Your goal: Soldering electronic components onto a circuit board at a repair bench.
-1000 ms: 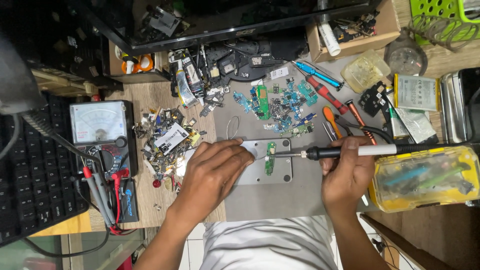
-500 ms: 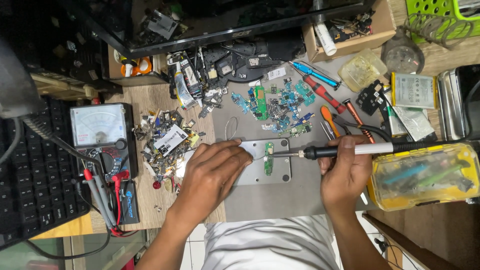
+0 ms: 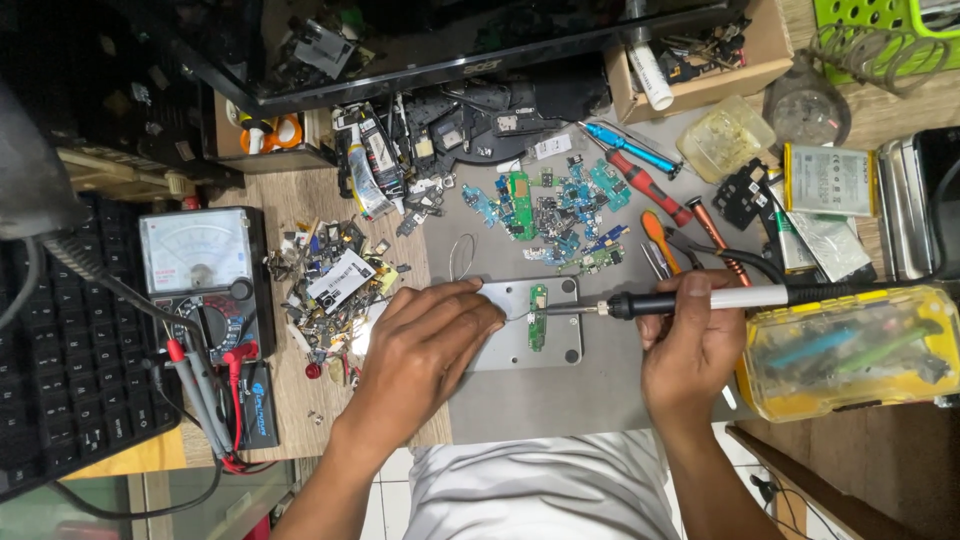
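Observation:
My right hand (image 3: pixel 690 345) grips a soldering iron (image 3: pixel 700 299) with a white and black handle; its tip reaches left to a small green circuit board (image 3: pixel 537 316). That board lies on a grey metal plate (image 3: pixel 555 345) on a grey mat (image 3: pixel 560 400). My left hand (image 3: pixel 425 350) rests palm down on the plate's left side, fingers pointing right toward the board and pinching a thin solder wire.
An analog multimeter (image 3: pixel 205 290) with red and black probes sits at left beside a black keyboard (image 3: pixel 60 370). Piles of small parts (image 3: pixel 335 285) and green and blue boards (image 3: pixel 555 215) lie behind. Screwdrivers (image 3: pixel 645 175), pliers (image 3: pixel 700 245) and a yellow case (image 3: pixel 850 350) stand at right.
Hands and iron stay almost still at the board; the camera view has shifted slightly.

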